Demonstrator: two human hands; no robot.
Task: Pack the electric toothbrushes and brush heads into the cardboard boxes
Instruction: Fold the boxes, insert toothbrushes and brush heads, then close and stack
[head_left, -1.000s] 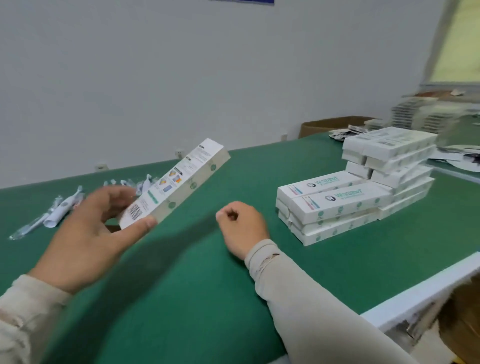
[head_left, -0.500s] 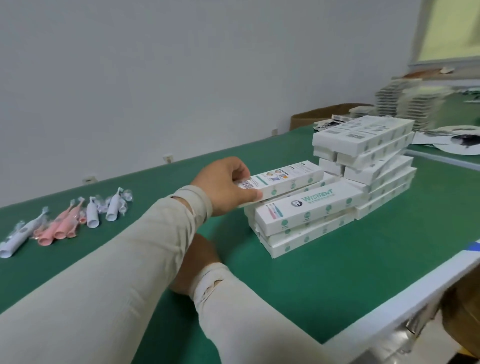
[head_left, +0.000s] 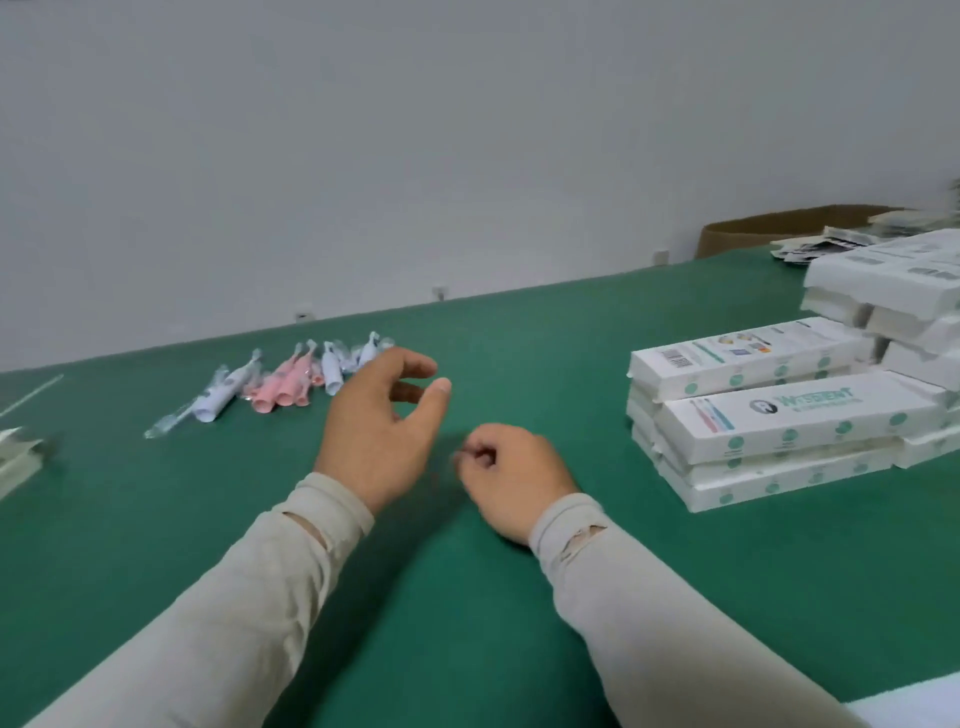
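Green worktop (head_left: 519, 597) lies bare between toothbrushes (head_left: 280, 384) far left and stacked boxes (head_left: 779, 415) right. Left hand (head_left: 379, 431) hovers, fingers loosely spread, holding nothing. Right hand (head_left: 514, 478) rests fisted, empty.

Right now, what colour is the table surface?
Green: the table has a dark green felt-like top, clearest in the head view.
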